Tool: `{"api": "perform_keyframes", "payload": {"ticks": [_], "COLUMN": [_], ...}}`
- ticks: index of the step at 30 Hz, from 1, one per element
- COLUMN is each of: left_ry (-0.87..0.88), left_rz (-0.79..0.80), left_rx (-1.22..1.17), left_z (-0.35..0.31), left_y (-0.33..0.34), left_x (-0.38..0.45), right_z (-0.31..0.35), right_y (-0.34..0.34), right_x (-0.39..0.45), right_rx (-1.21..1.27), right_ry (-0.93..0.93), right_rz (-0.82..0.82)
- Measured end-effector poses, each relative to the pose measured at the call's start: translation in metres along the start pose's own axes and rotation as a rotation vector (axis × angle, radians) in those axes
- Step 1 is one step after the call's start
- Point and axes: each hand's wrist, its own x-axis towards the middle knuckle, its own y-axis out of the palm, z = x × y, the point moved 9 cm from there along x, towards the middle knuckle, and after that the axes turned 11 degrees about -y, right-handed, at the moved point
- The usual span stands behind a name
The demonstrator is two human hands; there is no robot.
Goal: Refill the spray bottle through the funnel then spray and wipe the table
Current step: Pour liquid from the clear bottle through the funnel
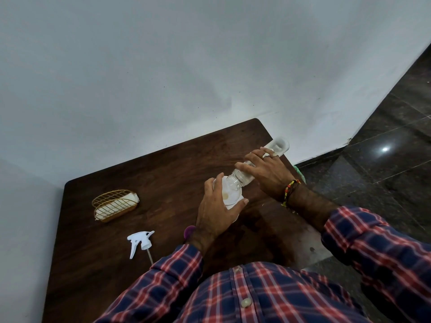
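Plain grey-white wall fills most of what I see, with dark polished floor tiles off at two o'clock and a brown wooden table pushed into the corner below me.

My left hand is wrapped around a white funnel, thumb on the near rim and fingers curled over the far rim, holding it near the middle of the table. What the funnel sits in is hidden under my palm, so I cannot tell how the spray bottle itself stands.

My right hand is clamped around a clear plastic bottle, which is tipped nearly flat, its open mouth over the funnel bowl and its base pointing away toward one o'clock. Rings sit on two fingers and a beaded bracelet circles that wrist. Whether liquid is running from the mouth is too unclear to say.

A white spray trigger head with its dip tube lies loose on the table at eight o'clock from the funnel, well apart from it. At nine o'clock stands a gold wire holder with white cloth or paper folded inside. A small purple thing peeks out just beside my left wrist. My plaid sleeves and shirt front fill the bottom.
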Motion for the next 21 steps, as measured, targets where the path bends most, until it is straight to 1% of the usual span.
{"api": "perform_keyframes", "payload": {"ticks": [8, 14, 21], "left_ry": [0.013, 0.010, -0.002], "left_rz": [-0.004, 0.005, 0.017], "left_rx": [-0.019, -0.013, -0.015], "left_z": [-0.0042, -0.0047, -0.0042], "left_y": [-0.0038, -0.0028, -0.0027], "left_x": [-0.0019, -0.0019, -0.0016], "right_z": [-0.0006, -0.0011, -0.0011], "right_y": [0.0006, 0.0045, 0.0052], "right_x": [0.0002, 0.0000, 0.0002], "right_rx": [-0.007, -0.011, -0.021], "right_ry": [0.008, 0.007, -0.002], "right_rz": [-0.012, 0.029, 0.040]}}
